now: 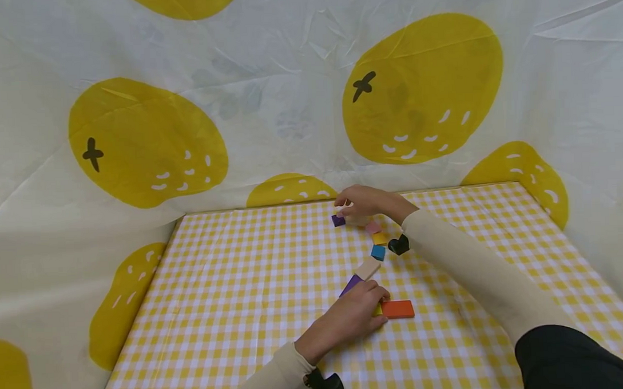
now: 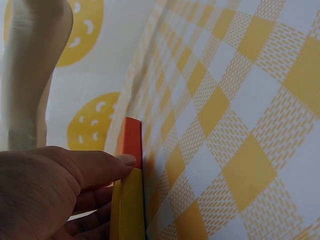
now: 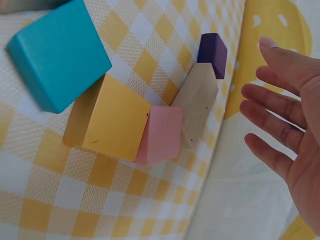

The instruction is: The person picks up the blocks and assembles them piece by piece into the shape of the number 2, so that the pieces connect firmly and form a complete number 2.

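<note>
My left hand [image 1: 350, 313] is at the near end of a curving row of blocks. Its thumb and fingers straddle a yellow block [image 2: 131, 202] and pinch it, with the thumb tip at the seam with an orange-red block [image 1: 398, 309]. Partly behind that hand lies a purple block [image 1: 351, 284], followed by a plain wooden block [image 1: 368, 268]. My right hand [image 3: 300, 110] hovers with spread fingers, holding nothing, near a small dark purple block [image 3: 213, 54] at the far end. Beside that block are a wooden block [image 3: 197, 102], a pink block [image 3: 162, 132], an orange-yellow block [image 3: 117, 117] and a blue block [image 3: 60, 55].
A yellow-and-white checked cloth [image 1: 242, 288] covers the table. White fabric with big yellow fruit prints [image 1: 421, 87] hangs behind the far edge and along the sides. My right forearm [image 1: 479, 269] crosses over the right part of the table.
</note>
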A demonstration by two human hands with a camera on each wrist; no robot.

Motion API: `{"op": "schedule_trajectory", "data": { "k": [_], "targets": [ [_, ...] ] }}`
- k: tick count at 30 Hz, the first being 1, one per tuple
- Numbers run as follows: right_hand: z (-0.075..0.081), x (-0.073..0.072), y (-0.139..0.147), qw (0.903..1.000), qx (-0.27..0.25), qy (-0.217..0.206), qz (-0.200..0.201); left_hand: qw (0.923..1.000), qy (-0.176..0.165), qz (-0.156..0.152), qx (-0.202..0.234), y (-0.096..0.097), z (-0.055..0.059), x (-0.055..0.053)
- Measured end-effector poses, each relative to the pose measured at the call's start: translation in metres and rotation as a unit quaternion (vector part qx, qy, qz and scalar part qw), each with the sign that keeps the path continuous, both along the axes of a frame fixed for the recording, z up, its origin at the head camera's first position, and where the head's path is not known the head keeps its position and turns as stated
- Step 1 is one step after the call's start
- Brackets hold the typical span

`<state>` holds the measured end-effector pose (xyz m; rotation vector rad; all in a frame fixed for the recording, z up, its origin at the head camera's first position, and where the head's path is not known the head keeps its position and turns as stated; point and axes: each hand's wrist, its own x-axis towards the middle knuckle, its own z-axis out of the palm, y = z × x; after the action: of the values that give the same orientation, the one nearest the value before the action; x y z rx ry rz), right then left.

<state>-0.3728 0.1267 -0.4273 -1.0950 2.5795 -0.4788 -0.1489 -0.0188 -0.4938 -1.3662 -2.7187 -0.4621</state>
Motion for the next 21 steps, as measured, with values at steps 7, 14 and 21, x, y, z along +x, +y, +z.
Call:
{"op": "schedule_trajectory", "data": {
  "k": [7,14,21],
  "targets": [
    [0.004,0.010,0.011,0.9997,-0.020,0.014,-0.009,0.9999,0.011,-0.005,-0.012,-0.002,0.004,-0.004],
    [0.011,0.030,0.021,0.9977,-0.040,0.049,-0.023,0.9994,-0.007,0.004,0.033,-0.021,0.019,-0.020],
    [0.017,0.052,0.032,0.9951,-0.058,0.058,-0.055,0.9928,-0.061,0.061,0.083,-0.059,0.040,-0.037]
  ]
}}
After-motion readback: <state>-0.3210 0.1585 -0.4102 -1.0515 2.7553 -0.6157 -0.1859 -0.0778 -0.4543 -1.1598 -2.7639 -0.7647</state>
